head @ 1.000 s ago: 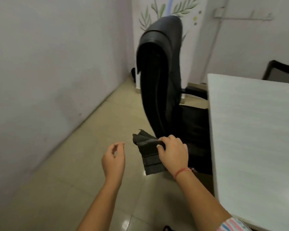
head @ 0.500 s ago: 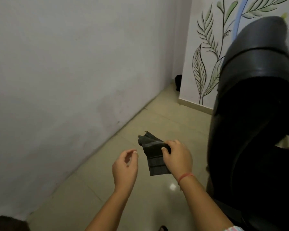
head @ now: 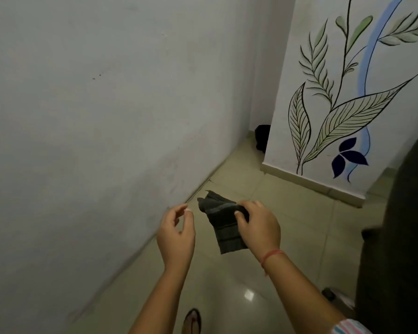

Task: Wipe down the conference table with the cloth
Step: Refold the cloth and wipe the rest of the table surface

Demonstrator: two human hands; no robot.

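A dark grey folded cloth [head: 223, 225] hangs in the air over the tiled floor, pinched at its upper right corner by my right hand [head: 260, 227]. My left hand [head: 176, 233] hovers a short way to the cloth's left, fingers loosely curled, holding nothing and not touching the cloth. The conference table is out of view.
A plain white wall [head: 94, 116] runs along the left, close by. A wall panel painted with leaves [head: 348, 104] stands ahead to the right, with a dark object [head: 262, 138] behind its edge. A black office chair [head: 401, 237] fills the right edge. My sandalled foot [head: 192, 321] shows below.
The view has swung left, away from the table, which is now out of sight; the chair slid to the right edge. Both hands keep their pose, the right still holding the cloth.
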